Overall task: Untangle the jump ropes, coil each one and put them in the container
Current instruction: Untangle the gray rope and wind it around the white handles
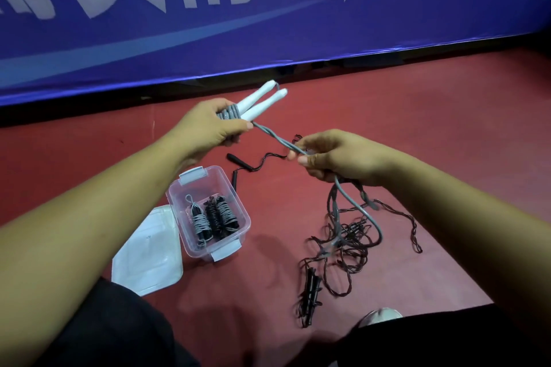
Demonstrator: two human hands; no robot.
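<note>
My left hand (205,128) grips the two white handles (262,101) of a grey jump rope (272,135), with several turns of the cord wound around them. The doubled grey cord runs taut down to my right hand (331,156), which pinches it; the slack hangs below to the floor. A tangle of dark ropes (346,244) with black handles (310,292) lies on the red floor under my right forearm. The clear plastic container (238,202) stands open on the floor and holds three coiled ropes (213,217).
The container's lid (149,253) lies flat to its left. Another black-handled rope (247,165) lies just beyond the container. A blue banner (268,24) walls off the far side. My knees and a shoe (381,314) are at the bottom edge.
</note>
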